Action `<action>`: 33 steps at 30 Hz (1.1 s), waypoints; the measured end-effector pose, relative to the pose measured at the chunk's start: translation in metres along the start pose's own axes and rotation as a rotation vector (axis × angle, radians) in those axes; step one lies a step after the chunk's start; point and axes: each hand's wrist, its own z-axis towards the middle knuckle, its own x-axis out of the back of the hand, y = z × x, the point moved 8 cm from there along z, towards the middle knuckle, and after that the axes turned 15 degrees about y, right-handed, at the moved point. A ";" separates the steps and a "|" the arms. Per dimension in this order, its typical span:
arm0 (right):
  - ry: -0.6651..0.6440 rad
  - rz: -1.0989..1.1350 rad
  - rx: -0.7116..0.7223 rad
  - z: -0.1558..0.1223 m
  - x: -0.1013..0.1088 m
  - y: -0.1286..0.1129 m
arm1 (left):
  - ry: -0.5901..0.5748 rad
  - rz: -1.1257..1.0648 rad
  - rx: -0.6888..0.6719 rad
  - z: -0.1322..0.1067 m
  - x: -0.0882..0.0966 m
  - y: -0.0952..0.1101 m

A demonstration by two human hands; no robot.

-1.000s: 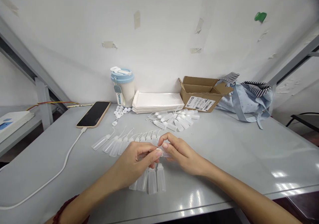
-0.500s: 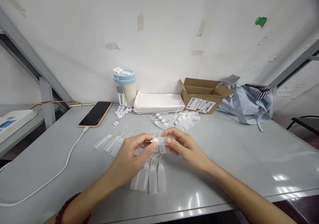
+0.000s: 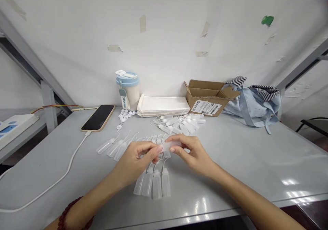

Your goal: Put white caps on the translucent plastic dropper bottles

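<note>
Grip: both bare hands are on one small, translucent white plastic bottle, lying sideways, raised above the grey, glossy table. The right hand pinches its right end between thumb and fingers. The left hand is closed at its left end; the fingers hide whatever lies there.

Surroundings: nearer the person than the grip, a short row of matching translucent bottles with thin white stems; left of the grip, a fanned row of the same kind; beyond it, a loose pile of the same bottles. Small white plastic caps lie beyond and leftward.

Risks, as judged: smooth plastic could twist or slip if the pinch slackens; uneven pressure could skew the hidden end. Low wrists—rows close by—could knock neighbouring bottles out of line.
</note>
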 end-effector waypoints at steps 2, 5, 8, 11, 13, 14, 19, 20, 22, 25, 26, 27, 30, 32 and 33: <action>-0.025 0.024 -0.038 0.000 -0.001 0.001 | 0.014 0.019 -0.072 -0.001 0.001 0.006; -0.048 0.071 -0.113 -0.001 -0.002 0.004 | 0.011 0.026 -0.150 -0.002 0.001 0.014; -0.061 0.119 -0.184 -0.002 -0.003 0.007 | 0.043 0.050 -0.241 -0.004 0.002 0.020; -0.067 0.166 -0.245 -0.003 -0.004 0.011 | 0.155 0.066 -0.408 -0.008 0.005 0.027; -0.071 0.200 -0.277 -0.003 -0.005 0.013 | 0.237 0.072 -0.522 -0.012 0.008 0.030; -0.074 0.222 -0.291 -0.003 -0.006 0.014 | 0.272 0.081 -0.576 -0.014 0.009 0.032; -0.078 0.346 -0.334 -0.004 -0.010 0.018 | 0.353 0.132 -0.739 -0.024 0.010 0.040; -0.075 0.357 -0.337 -0.004 -0.011 0.018 | 0.349 0.132 -0.717 -0.024 0.010 0.039; -0.060 0.344 -0.333 -0.005 -0.011 0.019 | 0.308 0.123 -0.597 -0.018 0.010 0.035; -0.017 0.261 -0.266 -0.005 -0.009 0.014 | 0.180 0.114 -0.338 -0.007 0.004 0.019; 0.003 0.236 -0.236 -0.004 -0.008 0.012 | 0.147 0.116 -0.279 -0.005 0.002 0.015; 0.020 0.218 -0.208 -0.004 -0.007 0.009 | 0.121 0.122 -0.240 -0.003 0.001 0.012; 0.052 0.197 -0.163 -0.003 -0.004 0.005 | 0.092 0.138 -0.217 -0.002 -0.003 0.008; 0.048 0.196 -0.165 -0.003 -0.004 0.005 | 0.095 0.133 -0.233 -0.001 -0.003 0.009; 0.044 0.198 -0.173 -0.004 -0.005 0.006 | 0.096 0.128 -0.248 -0.002 -0.003 0.010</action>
